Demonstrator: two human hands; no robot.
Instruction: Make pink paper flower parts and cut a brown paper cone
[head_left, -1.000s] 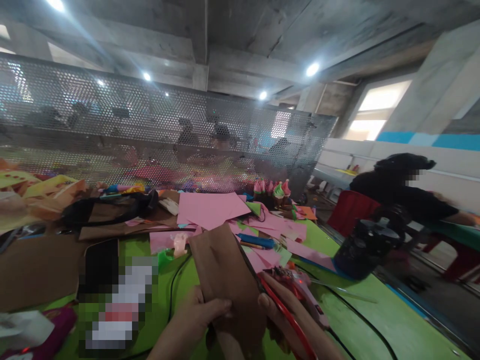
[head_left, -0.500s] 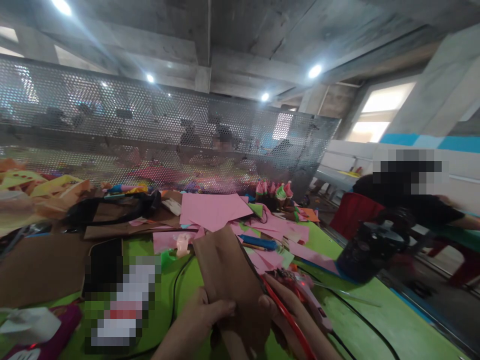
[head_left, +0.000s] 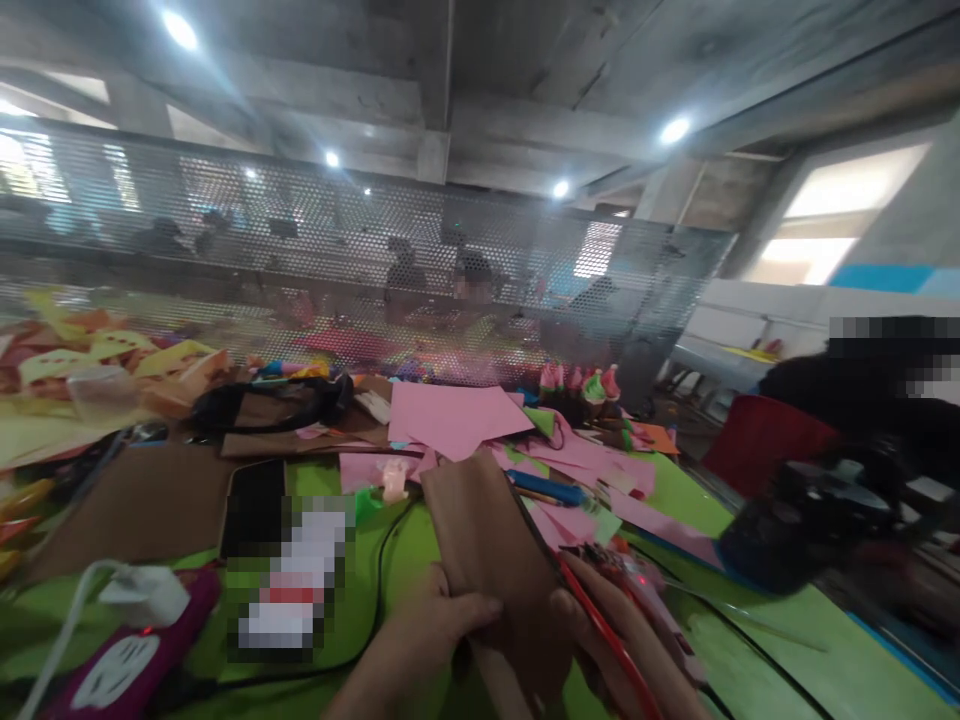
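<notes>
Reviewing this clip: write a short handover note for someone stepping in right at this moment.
Left hand: grips the brown paper piece at its lower edge, thumb on top.
Right hand: holds red-handled scissors, blade along the brown paper's right edge.
Things: the paper is held up over the green table; pink paper sheets and a blue pen lie behind.
Done: how far the cut has gone cannot be seen.
Left: the brown piece appears still in one piece, scissors at its edge.

Matt brown paper sheet [head_left: 480, 530] is lying over glossy green tabletop [head_left: 757, 660]; perforated metal screen [head_left: 300, 270] is gleaming behind
</notes>
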